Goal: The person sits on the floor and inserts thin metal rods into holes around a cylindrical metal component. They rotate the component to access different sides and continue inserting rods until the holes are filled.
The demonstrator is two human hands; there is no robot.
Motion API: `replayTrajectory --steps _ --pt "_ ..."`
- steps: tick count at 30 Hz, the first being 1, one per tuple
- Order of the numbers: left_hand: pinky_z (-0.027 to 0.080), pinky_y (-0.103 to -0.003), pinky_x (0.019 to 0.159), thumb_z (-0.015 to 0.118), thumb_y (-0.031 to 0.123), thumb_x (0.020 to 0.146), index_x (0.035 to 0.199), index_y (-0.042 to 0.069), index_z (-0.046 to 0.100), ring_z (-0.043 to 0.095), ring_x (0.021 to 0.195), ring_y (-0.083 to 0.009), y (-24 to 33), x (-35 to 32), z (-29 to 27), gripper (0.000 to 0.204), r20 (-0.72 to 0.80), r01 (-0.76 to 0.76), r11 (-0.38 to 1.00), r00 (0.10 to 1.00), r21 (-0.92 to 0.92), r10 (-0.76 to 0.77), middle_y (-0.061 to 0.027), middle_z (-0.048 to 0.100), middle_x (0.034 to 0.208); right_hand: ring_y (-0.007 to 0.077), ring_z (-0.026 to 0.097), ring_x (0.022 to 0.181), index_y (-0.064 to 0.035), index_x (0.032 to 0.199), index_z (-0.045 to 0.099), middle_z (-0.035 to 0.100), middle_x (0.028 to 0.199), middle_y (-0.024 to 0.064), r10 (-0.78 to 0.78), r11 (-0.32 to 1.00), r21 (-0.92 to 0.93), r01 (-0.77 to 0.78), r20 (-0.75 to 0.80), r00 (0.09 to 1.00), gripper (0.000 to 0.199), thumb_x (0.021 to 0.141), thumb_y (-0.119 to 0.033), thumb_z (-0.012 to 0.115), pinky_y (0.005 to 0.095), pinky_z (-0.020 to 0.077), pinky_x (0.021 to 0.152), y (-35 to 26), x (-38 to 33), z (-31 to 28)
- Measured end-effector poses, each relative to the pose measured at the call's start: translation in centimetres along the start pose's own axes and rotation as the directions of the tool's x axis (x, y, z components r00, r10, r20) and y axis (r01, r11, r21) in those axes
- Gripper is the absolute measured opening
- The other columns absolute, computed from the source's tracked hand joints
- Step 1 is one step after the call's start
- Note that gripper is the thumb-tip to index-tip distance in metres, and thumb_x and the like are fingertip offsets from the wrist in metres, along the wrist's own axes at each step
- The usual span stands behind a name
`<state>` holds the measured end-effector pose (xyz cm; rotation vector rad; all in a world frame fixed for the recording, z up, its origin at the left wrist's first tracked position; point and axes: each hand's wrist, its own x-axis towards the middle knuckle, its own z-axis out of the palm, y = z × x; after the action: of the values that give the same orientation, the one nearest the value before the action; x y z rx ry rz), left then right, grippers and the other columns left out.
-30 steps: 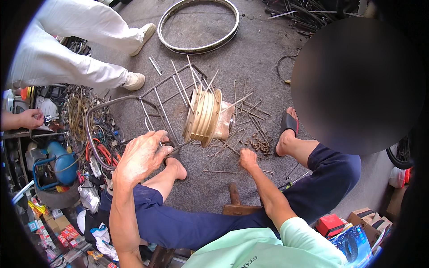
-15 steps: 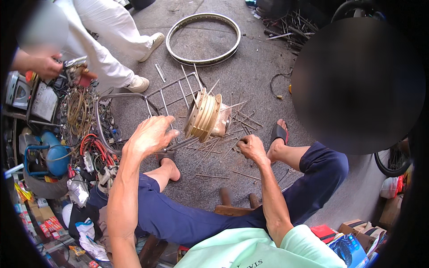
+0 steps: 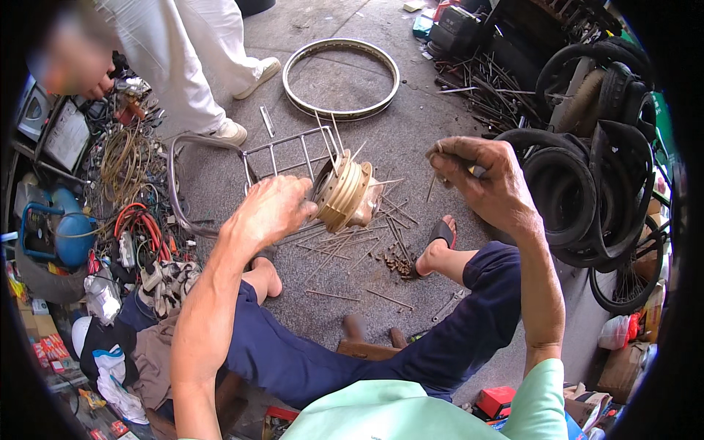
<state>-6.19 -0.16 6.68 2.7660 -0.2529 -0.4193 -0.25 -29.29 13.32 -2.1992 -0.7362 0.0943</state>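
Note:
A gold-coloured wheel hub (image 3: 346, 192) with several spokes sticking out of it stands on the floor between my feet. My left hand (image 3: 273, 209) reaches to its left edge, fingers apart; whether they press on it I cannot tell. My right hand (image 3: 488, 180) is raised to the right of the hub, fingers pinched together. A thin spoke (image 3: 430, 192) appears to hang from those fingertips. Loose spokes (image 3: 396, 213) lie scattered beside and below the hub. Near my right foot is a small heap of brown bits (image 3: 396, 264), too small to name.
A metal carrier rack (image 3: 286, 155) lies behind the hub, and a bare rim (image 3: 341, 110) farther off. Tangled cables (image 3: 128, 172) and a blue tank (image 3: 73, 233) crowd the left. Black tyres (image 3: 561, 191) stack at right. A person in white trousers (image 3: 191, 66) stands at far left.
My right hand has risen from beside the loose spokes, up and to the right. My left hand has moved right, closer to the hub. The view has shifted slightly.

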Motion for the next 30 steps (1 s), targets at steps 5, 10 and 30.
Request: replayTrajectory --steps 5,10,30 --pt "0.052 -0.046 0.078 0.069 0.02 0.085 0.111 0.002 0.059 0.065 0.086 -0.0364 3.1 -1.4 1.5 0.033 0.005 -0.092 0.991 0.996 0.093 0.092 -0.0171 0.062 0.093 0.0196 0.068 0.074 0.0028 0.099 0.069 0.068 0.085 0.0114 -0.176 0.977 -0.167 0.136 -0.258 0.95 0.013 0.088 -0.004 0.069 0.0279 0.0527 0.066 1.6 0.7 1.2" --pt "0.044 -0.043 0.076 0.064 0.016 0.083 0.108 0.003 0.055 0.062 0.086 -0.0298 4.6 -4.3 3.4 0.029 0.192 -0.253 0.963 0.953 0.09 0.233 -0.0134 0.058 0.093 0.0291 0.068 0.073 0.0026 0.1 0.065 0.067 0.086 0.0151 -0.274 0.961 -0.121 0.25 -0.276 0.921 0.017 0.084 0.001 0.068 0.0329 0.0529 0.062 2.6 0.5 3.3" --pt "0.039 -0.045 0.103 0.05 0.019 0.087 0.122 -0.001 0.058 0.055 0.116 -0.034 4.9 -6.5 2.1 0.041 0.226 -0.077 0.985 0.973 0.152 0.042 -0.0197 0.059 0.123 0.0229 0.064 0.068 0.0007 0.096 0.059 0.063 0.079 0.0141 -0.217 0.964 -0.196 0.182 -0.175 0.96 0.032 0.103 -0.028 0.049 0.0312 0.0532 0.062 -1.7 3.7 8.9"
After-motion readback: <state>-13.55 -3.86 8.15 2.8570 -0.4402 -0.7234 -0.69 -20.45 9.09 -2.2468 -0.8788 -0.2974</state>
